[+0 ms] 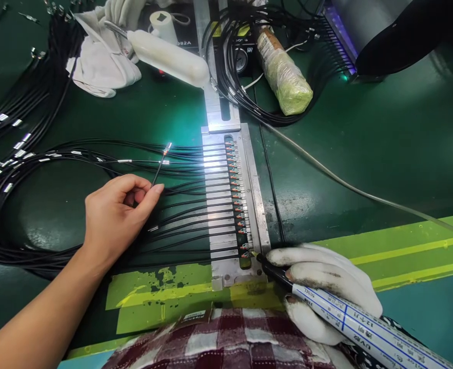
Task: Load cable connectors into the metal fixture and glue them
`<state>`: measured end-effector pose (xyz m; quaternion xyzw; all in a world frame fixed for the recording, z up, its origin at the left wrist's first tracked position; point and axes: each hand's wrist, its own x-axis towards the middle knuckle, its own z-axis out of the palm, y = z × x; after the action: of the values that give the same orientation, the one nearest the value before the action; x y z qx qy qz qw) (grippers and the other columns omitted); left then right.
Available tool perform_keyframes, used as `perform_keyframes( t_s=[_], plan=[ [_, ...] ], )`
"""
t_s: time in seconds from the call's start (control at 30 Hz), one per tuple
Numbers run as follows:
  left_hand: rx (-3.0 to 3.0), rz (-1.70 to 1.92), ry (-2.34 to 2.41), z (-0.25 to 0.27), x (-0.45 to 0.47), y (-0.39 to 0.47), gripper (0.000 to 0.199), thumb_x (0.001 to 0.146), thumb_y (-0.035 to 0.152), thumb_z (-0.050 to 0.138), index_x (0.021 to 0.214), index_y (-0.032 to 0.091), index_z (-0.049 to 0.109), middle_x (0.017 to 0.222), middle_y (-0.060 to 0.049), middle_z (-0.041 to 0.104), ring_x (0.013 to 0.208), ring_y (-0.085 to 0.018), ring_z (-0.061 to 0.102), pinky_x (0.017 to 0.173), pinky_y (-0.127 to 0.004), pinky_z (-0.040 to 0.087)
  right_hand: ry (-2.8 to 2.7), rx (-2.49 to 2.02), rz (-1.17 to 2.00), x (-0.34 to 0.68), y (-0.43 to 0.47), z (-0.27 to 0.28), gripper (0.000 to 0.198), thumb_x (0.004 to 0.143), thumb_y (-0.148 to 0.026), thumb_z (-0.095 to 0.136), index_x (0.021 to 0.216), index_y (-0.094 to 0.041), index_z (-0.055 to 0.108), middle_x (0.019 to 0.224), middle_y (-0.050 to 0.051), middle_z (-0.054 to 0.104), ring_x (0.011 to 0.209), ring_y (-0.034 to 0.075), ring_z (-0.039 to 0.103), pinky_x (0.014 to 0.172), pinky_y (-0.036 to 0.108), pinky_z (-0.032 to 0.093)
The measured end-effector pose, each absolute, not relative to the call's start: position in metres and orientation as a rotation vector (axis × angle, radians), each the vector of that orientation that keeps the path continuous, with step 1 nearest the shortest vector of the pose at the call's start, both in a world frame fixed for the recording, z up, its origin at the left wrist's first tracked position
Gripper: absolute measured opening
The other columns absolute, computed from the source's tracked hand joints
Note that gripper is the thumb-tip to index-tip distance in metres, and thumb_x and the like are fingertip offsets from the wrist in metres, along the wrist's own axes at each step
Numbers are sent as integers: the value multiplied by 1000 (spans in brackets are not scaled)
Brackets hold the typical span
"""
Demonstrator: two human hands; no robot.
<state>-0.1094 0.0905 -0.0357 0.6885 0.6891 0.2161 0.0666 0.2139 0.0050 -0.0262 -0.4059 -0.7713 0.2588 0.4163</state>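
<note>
My bare left hand (120,212) pinches a thin black cable (159,169) between thumb and forefinger, its metal-tipped end pointing up. In my right hand (326,287), which wears a soiled white glove, lies a UV glue syringe (349,312) with blue lettering and a black front end. The syringe's tip reaches the lowest connector ends (246,254) in a slotted metal fixture (220,215); whether it touches them I cannot tell. Several black cables run from the left across this fixture, their small orange-and-silver ends lined up along its slot.
A white-handled tool (168,56) and white gloves (106,61) lie at the back left. Behind the fixture are coiled black cables (226,77) and a plastic-wrapped bundle (286,77). A clear tube (326,174) crosses the right side. A purple-lit device (339,38) stands back right.
</note>
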Motion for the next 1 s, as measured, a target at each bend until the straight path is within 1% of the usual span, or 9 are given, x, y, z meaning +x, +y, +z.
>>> perform_keyframes(
  t_s=[0.17, 0.33, 0.57, 0.87, 1.0],
  plan=[
    [2069, 658, 2064, -37, -110, 90, 18, 84, 36, 65, 76, 20, 62, 64, 6, 55, 57, -8, 49, 58, -20, 38, -1913, -1038, 657, 213, 4, -26, 23, 77, -21, 68, 99, -21, 61, 98, 9, 75, 86, 26, 74, 70, 39, 63],
    [2072, 654, 2065, -38, -112, 91, 18, 84, 36, 65, 76, 20, 62, 64, 5, 56, 58, -8, 50, 59, -21, 39, -1903, -1040, 655, 212, 7, -27, 28, 74, -23, 70, 101, -22, 62, 99, 9, 75, 87, 27, 73, 72, 40, 62],
    [2074, 642, 2070, -37, -111, 91, 20, 84, 37, 66, 74, 20, 61, 63, 6, 55, 58, -9, 50, 59, -21, 38, -1897, -1038, 670, 213, 8, -28, 30, 75, -24, 70, 104, -23, 62, 102, 9, 75, 89, 27, 73, 72, 40, 63],
    [2076, 645, 2061, -37, -111, 91, 20, 84, 37, 65, 74, 20, 61, 64, 5, 55, 58, -9, 50, 59, -21, 38, -1874, -1042, 673, 212, 6, -29, 29, 74, -22, 70, 102, -22, 63, 102, 9, 75, 88, 27, 73, 72, 39, 62],
    [2083, 647, 2060, -37, -111, 91, 20, 84, 36, 65, 73, 20, 61, 64, 5, 55, 58, -9, 49, 58, -21, 38, -1890, -1037, 670, 213, 5, -27, 26, 76, -22, 69, 100, -21, 62, 100, 8, 75, 88, 26, 73, 74, 40, 61]
  ],
)
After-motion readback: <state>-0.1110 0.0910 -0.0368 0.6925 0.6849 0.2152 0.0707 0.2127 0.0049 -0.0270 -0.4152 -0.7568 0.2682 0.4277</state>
